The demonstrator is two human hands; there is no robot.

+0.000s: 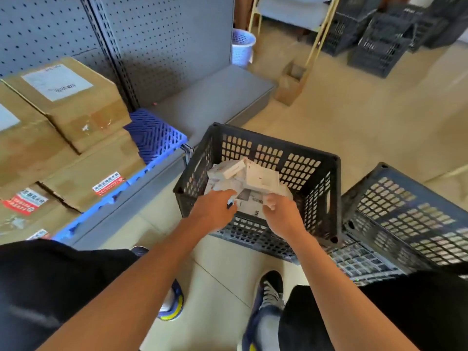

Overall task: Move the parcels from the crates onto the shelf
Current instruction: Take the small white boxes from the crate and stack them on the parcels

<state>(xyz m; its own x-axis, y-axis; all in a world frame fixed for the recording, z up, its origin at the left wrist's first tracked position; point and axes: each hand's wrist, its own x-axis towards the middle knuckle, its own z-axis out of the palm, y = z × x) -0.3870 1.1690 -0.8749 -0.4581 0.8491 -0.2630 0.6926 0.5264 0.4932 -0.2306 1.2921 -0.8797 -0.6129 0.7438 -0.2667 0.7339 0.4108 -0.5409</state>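
Both hands in the black crate (314, 173), left hand (212, 209) and right hand (283, 211) each grasping white parcels (250, 178); fingertips hidden, pile blurred. Second crate (405, 214) right, cut off. Grey shelf (215, 97) far left, bare; cardboard boxes (65, 107) left.

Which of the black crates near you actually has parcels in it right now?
The upright black crate both hands reach into; white parcels are piled inside. The crate to its right lies tipped and shows none.
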